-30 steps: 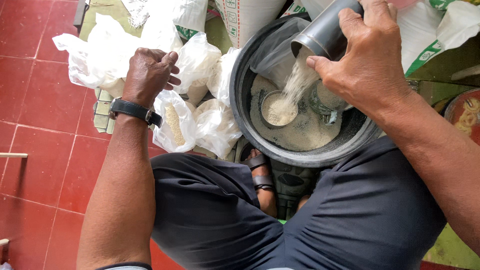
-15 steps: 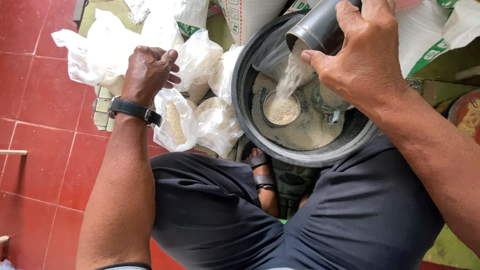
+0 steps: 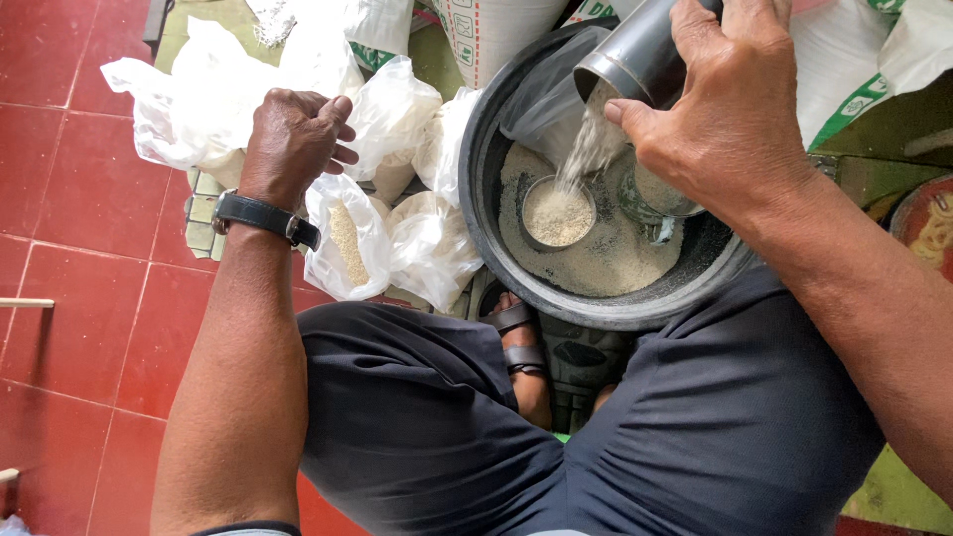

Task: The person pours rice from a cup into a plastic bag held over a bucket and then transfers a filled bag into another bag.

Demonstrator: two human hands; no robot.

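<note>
My right hand (image 3: pixel 730 109) grips a tilted grey metal cylinder (image 3: pixel 635 55) over a black basin (image 3: pixel 516 273). Pale grain streams from it into a small round metal cup (image 3: pixel 558 213) standing in the grain at the basin's bottom. A second metal cup (image 3: pixel 660 199) sits beside it, partly under my hand. My left hand (image 3: pixel 293 144), with a black watch at the wrist, rests on clear plastic bags of grain (image 3: pixel 342 243) left of the basin; its fingers are curled on the plastic.
Several filled and empty clear bags (image 3: pixel 199 99) lie on the red tiled floor (image 3: pixel 79 199). White woven sacks (image 3: pixel 491 35) stand behind the basin. My sandalled foot (image 3: pixel 518 342) sits under the basin's near rim. A round tray (image 3: pixel 923 223) is at the right edge.
The cylinder stays tilted and shifts slightly while grain keeps pouring; the small cup stays heaped. My left hand has barely moved.
</note>
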